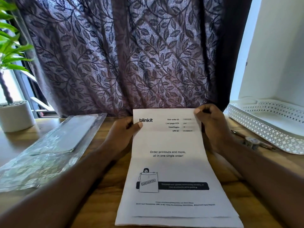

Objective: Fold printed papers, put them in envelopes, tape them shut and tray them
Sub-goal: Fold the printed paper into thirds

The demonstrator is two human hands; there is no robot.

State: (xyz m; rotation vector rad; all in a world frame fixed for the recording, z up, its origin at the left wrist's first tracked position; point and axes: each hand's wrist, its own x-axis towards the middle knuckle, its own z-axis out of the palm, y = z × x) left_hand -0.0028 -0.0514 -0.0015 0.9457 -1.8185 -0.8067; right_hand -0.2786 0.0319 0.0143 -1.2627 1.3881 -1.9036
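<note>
At the far left a green plant (9, 46) stands in a white pot (15, 115) on the wooden table (102, 186). Beside it lies a clear plastic packet (54, 145), wrinkled, holding flat white sheets. The left hand (122, 134) pinches the upper left corner of the printed paper (174, 170), thumb on its face. The sheet runs from mid-table to the near edge, its far end lifted. The right hand (213, 127) grips the upper right corner with curled fingers. Right of it lie a pen (238, 134) and a tape roll (251, 142), just beside a white perforated tray (266, 129). A leaf-patterned curtain (123, 55) hangs behind.
</note>
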